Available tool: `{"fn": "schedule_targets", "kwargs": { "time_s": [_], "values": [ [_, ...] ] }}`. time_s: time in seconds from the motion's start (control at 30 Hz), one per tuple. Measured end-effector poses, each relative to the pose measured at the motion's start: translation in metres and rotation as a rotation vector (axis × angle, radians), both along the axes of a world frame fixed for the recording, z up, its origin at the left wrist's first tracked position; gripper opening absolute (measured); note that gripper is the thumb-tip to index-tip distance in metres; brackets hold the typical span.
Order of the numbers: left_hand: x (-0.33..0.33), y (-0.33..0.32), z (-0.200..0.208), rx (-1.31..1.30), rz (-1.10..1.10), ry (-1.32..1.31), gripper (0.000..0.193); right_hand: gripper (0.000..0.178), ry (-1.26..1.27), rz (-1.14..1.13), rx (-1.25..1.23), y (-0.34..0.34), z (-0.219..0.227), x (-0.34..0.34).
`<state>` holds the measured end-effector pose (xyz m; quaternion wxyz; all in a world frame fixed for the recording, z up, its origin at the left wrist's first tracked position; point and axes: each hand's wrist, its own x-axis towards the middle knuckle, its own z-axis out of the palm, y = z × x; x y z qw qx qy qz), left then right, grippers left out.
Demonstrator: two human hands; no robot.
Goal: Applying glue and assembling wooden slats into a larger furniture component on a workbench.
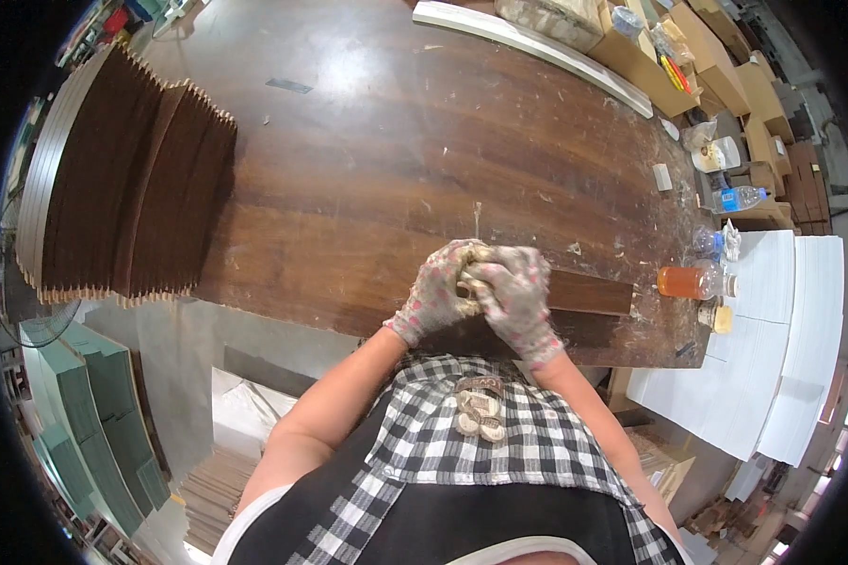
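My left hand (433,290) and my right hand (513,294) meet close in front of my body, over the near edge of the brown table (367,179). Both wear pale knitted gloves with pink dots, their fingertips stained yellowish. The fingers of each hand are curled and pressed against the other's. Whatever lies between them, if anything, is too small or hidden to name. Beneath and to the right of my hands, a narrow dark brown board (589,294) lies along the near edge, partly covered by my right hand.
Tall stacks of brown boards (132,179) stand on the left. Along the right edge are a bottle of amber liquid (693,281), a clear water bottle (740,198) and a white tub (716,153). A long white strip (537,52) lies at the far side, beside cardboard boxes (645,66).
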<state>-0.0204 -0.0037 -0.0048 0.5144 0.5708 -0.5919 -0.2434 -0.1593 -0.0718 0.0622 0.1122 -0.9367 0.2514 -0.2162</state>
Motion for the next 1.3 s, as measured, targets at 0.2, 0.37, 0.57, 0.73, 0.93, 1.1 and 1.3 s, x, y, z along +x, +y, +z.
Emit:
{"fn": "schedule_targets", "kwargs": {
  "time_s": [0.2,0.37,0.57,0.73,0.93,1.1,1.3],
  "values": [
    [0.0,-0.001,-0.001,-0.044,-0.016,0.029,0.059,0.015,-0.044,0.005,0.022,0.006,-0.002,-0.007],
    [0.001,0.001,0.007,-0.036,0.013,-0.001,0.059,0.01,-0.085,-0.091,0.025,0.001,-0.021,-0.031],
    [0.0,-0.001,0.011,0.145,-0.078,0.049,0.062,0.009,-0.049,-0.291,-0.002,-0.001,-0.009,-0.043],
    [0.002,0.006,0.017,0.233,-0.038,0.128,0.066,0.013,-0.075,-0.352,-0.181,-0.006,-0.035,-0.059],
    [0.012,0.002,0.029,0.103,-0.095,-0.235,0.081,0.009,-0.234,-0.917,-0.025,-0.059,-0.033,-0.21],
    [-0.028,-0.02,0.092,0.1,-0.096,-0.607,0.103,0.011,-0.389,-0.828,0.134,-0.041,0.011,-0.181],
    [-0.079,-0.054,0.073,0.157,-0.285,-0.678,0.066,0.009,-0.147,-0.71,0.018,-0.045,-0.032,-0.16]
  ]
}}
